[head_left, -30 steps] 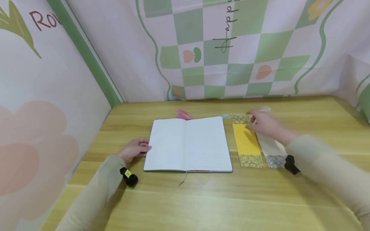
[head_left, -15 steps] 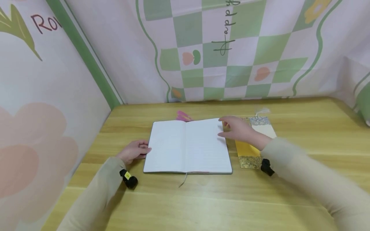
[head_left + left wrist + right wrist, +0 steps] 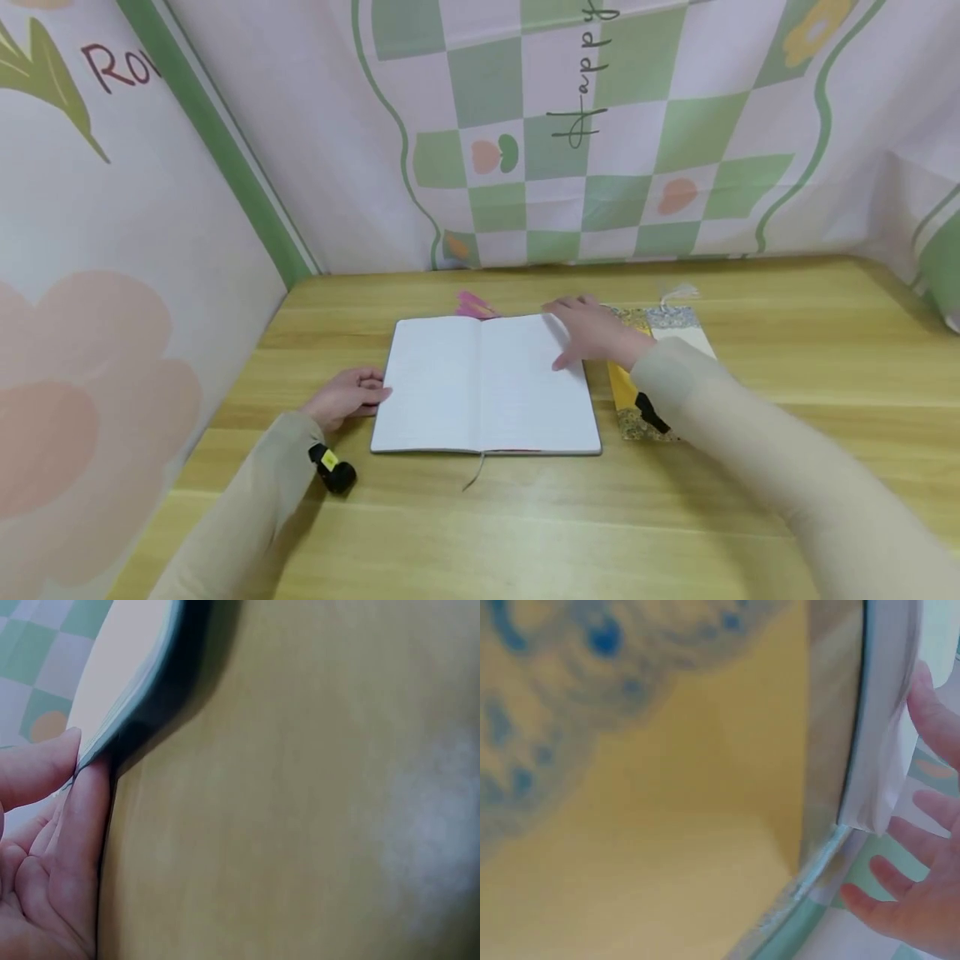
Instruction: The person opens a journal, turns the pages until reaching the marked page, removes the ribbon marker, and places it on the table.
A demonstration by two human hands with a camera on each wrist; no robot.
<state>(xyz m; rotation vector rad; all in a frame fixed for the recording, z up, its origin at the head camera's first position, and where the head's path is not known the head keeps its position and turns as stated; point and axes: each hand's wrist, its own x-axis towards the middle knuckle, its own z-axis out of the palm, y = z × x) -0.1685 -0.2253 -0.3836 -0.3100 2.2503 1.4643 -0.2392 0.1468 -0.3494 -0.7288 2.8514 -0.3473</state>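
Observation:
An open notebook (image 3: 438,387) with blank-looking white pages lies on the wooden table. My left hand (image 3: 343,400) holds its left edge. In the left wrist view the thumb (image 3: 45,766) lies over the page edge and a finger (image 3: 84,817) sits beneath the cover. At the notebook's upper right corner is my right hand (image 3: 588,332), fingers spread. Its thumb (image 3: 932,716) touches the right page in the right wrist view, the other fingers standing apart past the edge. My right forearm partly covers a yellow bookmark (image 3: 621,387) and a white bookmark (image 3: 686,333) with lace-patterned ends.
A pink tassel (image 3: 474,305) sticks out behind the notebook's top edge. A thin ribbon (image 3: 474,473) hangs from the bottom of its spine. A white tassel (image 3: 679,292) tops the white bookmark. Printed cloth (image 3: 555,200) closes off the back of the table (image 3: 525,525).
My right hand has moved left from above the bookmarks to the notebook's upper right corner, its thumb now over the page. My left hand has stayed at the left edge.

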